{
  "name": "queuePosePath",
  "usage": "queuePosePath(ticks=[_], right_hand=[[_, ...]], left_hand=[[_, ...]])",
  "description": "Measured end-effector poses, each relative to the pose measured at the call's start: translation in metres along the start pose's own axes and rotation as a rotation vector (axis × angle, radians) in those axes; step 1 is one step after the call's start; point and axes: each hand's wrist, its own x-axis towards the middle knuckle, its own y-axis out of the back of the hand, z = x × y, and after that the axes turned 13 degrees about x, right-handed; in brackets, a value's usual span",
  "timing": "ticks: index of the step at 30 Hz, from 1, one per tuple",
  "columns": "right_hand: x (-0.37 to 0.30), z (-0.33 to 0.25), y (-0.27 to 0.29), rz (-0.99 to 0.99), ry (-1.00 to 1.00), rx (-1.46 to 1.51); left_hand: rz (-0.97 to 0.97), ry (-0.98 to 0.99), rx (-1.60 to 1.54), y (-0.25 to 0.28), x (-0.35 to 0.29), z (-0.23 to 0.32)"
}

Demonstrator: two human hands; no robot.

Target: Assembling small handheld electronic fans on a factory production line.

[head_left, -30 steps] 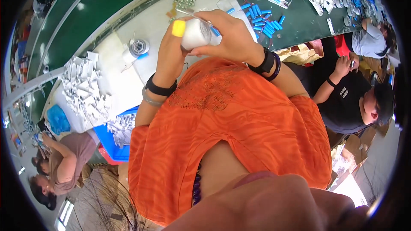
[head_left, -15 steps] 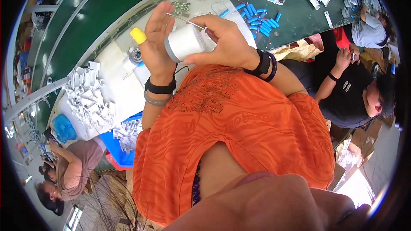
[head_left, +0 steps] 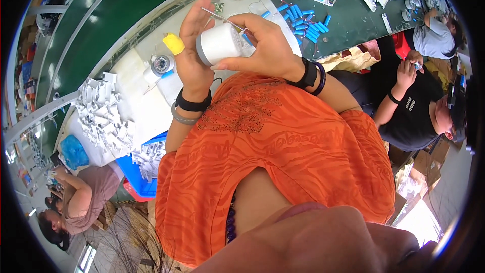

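In front of my chest, my right hand (head_left: 268, 45) is closed round a white cylindrical housing (head_left: 220, 43) with a grey rim. The housing lies on its side, grey end to the left. A thin metal rod-like tool (head_left: 216, 15) also sits in my right hand's fingers, slanting across above the housing; its exact kind is unclear. My left hand (head_left: 194, 60) is upright with fingers stretched, its palm against or very near the grey end. A yellow finger cot (head_left: 174, 43) covers its thumb. Beside my left wrist, a round white unit (head_left: 161, 64) with an exposed inside rests on the white work surface.
Blue cylindrical cells (head_left: 308, 25) lie on the green table to the right. White plastic parts (head_left: 103, 114) are heaped at left, above a blue bin (head_left: 134, 174) holding more. Small circuit boards (head_left: 219, 7) lie beyond my left hand. Co-workers sit at both sides.
My left hand has shifted slightly right, closer to the housing's grey end, uncovering more of the round unit. The right hand still holds the housing and the metal tool.
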Motion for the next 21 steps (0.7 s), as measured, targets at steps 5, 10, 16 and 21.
queuePosePath(ticks=[5, 10, 16, 21], right_hand=[[-0.001, 0.0, -0.003, 0.011, 0.01, -0.004], [-0.004, 0.001, 0.0, 0.045, 0.025, -0.01], [-0.006, 0.002, -0.005, 0.093, 0.074, -0.108], [-0.014, -0.001, 0.003, 0.148, -0.023, -0.119]], left_hand=[[-0.015, -0.045, 0.022, -0.004, -0.003, -0.002], [-0.005, -0.058, -0.043, -0.004, 0.001, -0.006], [0.06, 0.093, -0.03, -0.018, -0.007, 0.007], [0.057, 0.026, 0.027, -0.03, -0.006, 0.009]])
